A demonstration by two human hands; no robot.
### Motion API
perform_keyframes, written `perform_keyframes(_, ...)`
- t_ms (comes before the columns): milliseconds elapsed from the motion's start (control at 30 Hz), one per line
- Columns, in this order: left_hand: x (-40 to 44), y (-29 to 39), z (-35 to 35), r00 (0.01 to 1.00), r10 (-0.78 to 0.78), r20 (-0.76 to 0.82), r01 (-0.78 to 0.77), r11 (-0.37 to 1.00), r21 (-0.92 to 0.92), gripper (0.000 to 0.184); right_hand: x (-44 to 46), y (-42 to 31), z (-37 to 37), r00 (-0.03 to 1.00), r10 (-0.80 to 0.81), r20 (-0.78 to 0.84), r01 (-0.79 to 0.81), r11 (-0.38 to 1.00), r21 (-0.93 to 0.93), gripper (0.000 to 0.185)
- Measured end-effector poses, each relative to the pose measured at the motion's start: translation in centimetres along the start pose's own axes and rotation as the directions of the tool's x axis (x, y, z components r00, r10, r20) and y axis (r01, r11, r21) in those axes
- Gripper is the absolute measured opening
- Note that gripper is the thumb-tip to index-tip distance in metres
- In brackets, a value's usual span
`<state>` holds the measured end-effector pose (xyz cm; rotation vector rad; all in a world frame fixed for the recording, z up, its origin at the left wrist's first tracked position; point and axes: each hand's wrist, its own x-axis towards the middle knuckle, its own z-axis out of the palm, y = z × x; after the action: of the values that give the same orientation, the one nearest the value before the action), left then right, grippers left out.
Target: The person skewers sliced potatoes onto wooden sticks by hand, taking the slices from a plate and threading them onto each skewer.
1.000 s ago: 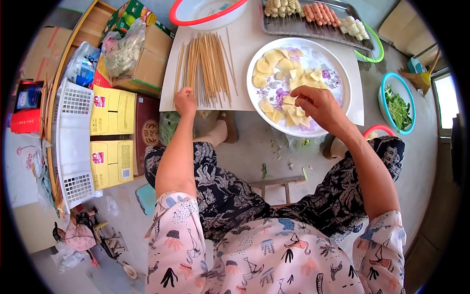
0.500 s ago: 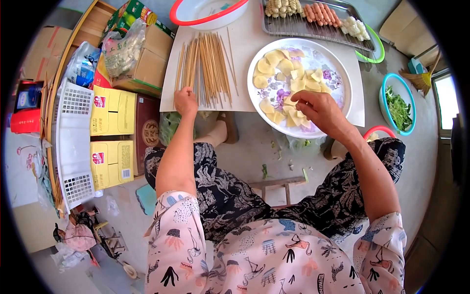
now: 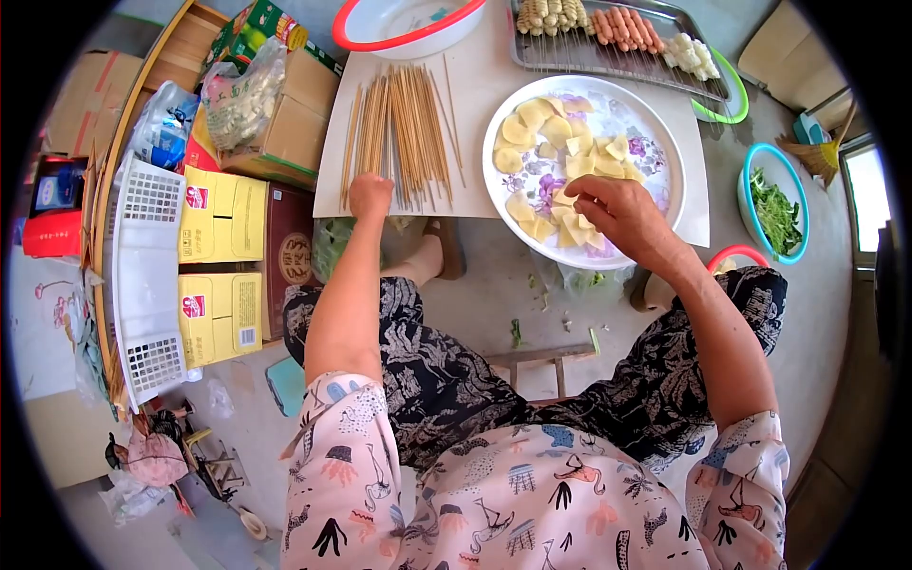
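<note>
Wooden skewers (image 3: 408, 133) lie in a loose bundle on the white table (image 3: 475, 71). At their lower left ends is my left hand (image 3: 370, 196), its fingers closed; what it pinches, if anything, is too small to name. My right hand (image 3: 613, 209) is over the lower right part of a round white plate (image 3: 655, 119) with purple flowers. Its fingers are curled together, and whatever may be between them is hidden. Thin yellowish slices (image 3: 518, 129) are spread over the plate, some of them just beside and below the right fingers.
A metal tray (image 3: 560, 57) with skewered sausages (image 3: 627, 28) and other pieces stands at the back right. Behind the skewers is a red-rimmed basin (image 3: 408, 38). A blue-rimmed basin of greens (image 3: 774, 211) is at the right. Yellow boxes (image 3: 223, 217) stand left.
My left hand has shifted slightly to the right near the skewer ends. The right hand has barely moved over the plate.
</note>
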<state>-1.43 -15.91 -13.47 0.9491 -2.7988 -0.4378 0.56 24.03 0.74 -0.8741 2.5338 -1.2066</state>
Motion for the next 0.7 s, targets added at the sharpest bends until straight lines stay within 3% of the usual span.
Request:
perform_keyframes(67, -0.1, 0.5, -0.9, 0.985, -0.092, 0.145, 0.11, 0.987, -0.121, 0.02, 0.0, 0.0, -0.1, 1.0, -0.002, -0.003, 0.002, 1.0, 0.001, 0.016)
perform_keyframes(300, 0.9, -0.9, 0.2, 0.982, -0.097, 0.164, 0.146, 0.934, -0.325, 0.02, -0.1, -0.1, -0.3, 0.999, -0.049, -0.02, 0.048, 0.999, -0.013, 0.017)
perform_keyframes(367, 0.5, -0.2, 0.1, 0.966, -0.125, 0.227, 0.224, 0.844, -0.488, 0.02, -0.2, -0.1, -0.3, 0.999, -0.045, -0.015, 0.044, 0.999, -0.019, 0.017)
perform_keyframes(467, -0.7, 2.0, 0.5, 0.953, -0.132, 0.272, 0.271, 0.776, -0.57, 0.02, -0.1, 0.0, -0.3, 0.998, -0.06, -0.01, 0.06, 0.998, -0.035, 0.017)
perform_keyframes(600, -0.7, 2.4, 2.2, 0.969, -0.118, 0.217, 0.21, 0.855, -0.474, 0.019, -0.2, 0.6, 0.0, 0.996, -0.09, -0.011, 0.089, 0.995, -0.051, 0.016)
perform_keyframes(667, -0.6, 2.6, 2.2, 0.991, 0.001, 0.131, 0.028, 0.975, -0.221, 0.021, -0.2, 0.5, -0.1, 0.997, -0.081, -0.006, 0.08, 0.994, -0.069, 0.016)
perform_keyframes(700, -0.7, 2.8, 2.1, 0.991, 0.004, 0.133, 0.025, 0.975, -0.221, 0.021, -0.3, 0.5, -0.1, 0.998, -0.07, 0.004, 0.07, 0.994, -0.084, 0.016)
